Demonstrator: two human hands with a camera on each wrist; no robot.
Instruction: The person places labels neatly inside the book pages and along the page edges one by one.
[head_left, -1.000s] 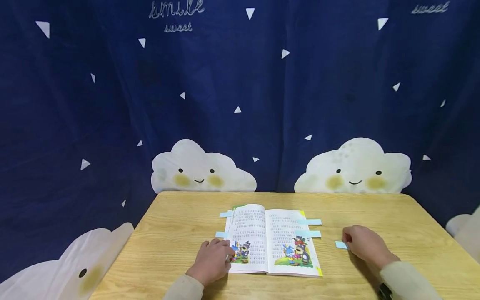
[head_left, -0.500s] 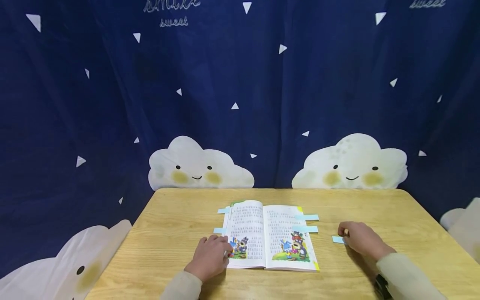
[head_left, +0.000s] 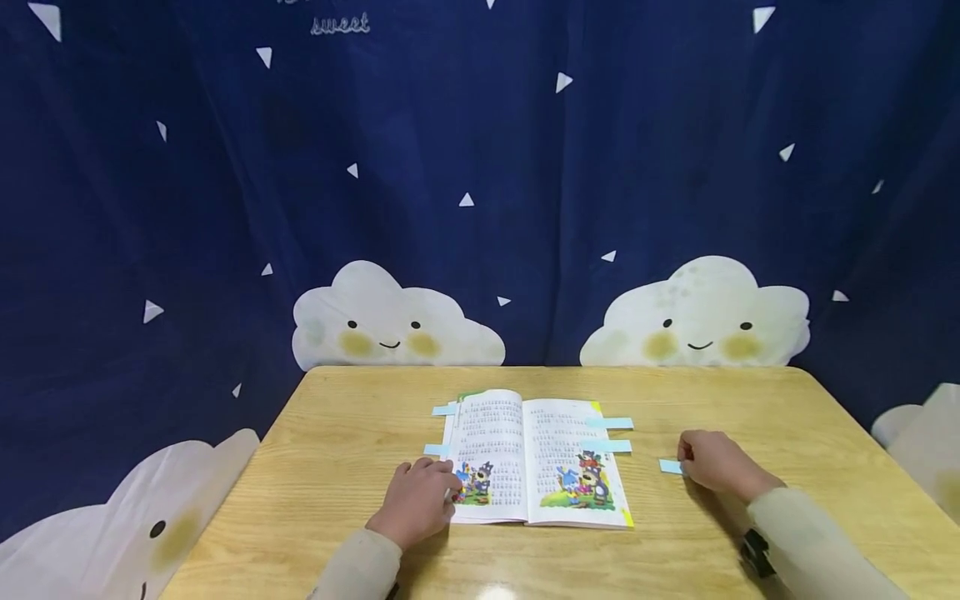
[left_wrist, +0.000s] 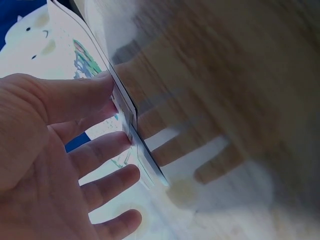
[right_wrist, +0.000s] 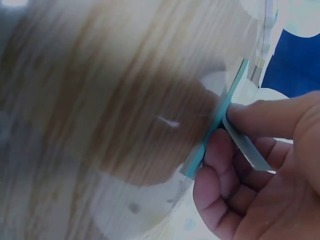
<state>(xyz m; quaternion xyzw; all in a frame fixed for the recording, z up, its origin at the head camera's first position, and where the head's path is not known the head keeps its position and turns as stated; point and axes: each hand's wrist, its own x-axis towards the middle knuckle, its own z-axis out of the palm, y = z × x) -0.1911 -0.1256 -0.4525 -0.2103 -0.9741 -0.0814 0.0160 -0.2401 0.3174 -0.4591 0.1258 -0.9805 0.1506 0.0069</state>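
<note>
An open picture book [head_left: 555,458] lies on the wooden table in the head view. My left hand [head_left: 417,504] rests on its lower left edge; in the left wrist view the thumb [left_wrist: 80,97] touches the book's edge, with the other fingers spread and fairly straight. Right of the book, my right hand [head_left: 720,465] is at a light blue sticky-tab pad [head_left: 671,467]. In the right wrist view, thumb and curled fingers pinch a loose blue sticky tab [right_wrist: 247,150] lifted at an angle from the pad lying on the table. The head view hides the lifted tab.
Two blue tabs stick out from the book's right page, the upper tab [head_left: 611,423] above the lower tab [head_left: 609,446]. On the left side, two more tabs [head_left: 437,450] protrude. A dark blue curtain [head_left: 540,208] with printed clouds hangs behind the wooden table [head_left: 345,408].
The head view has tilted down, so the table and book sit higher in it. My right fingers look closer together at the sticky-tab pad. My left hand stays at the book's edge.
</note>
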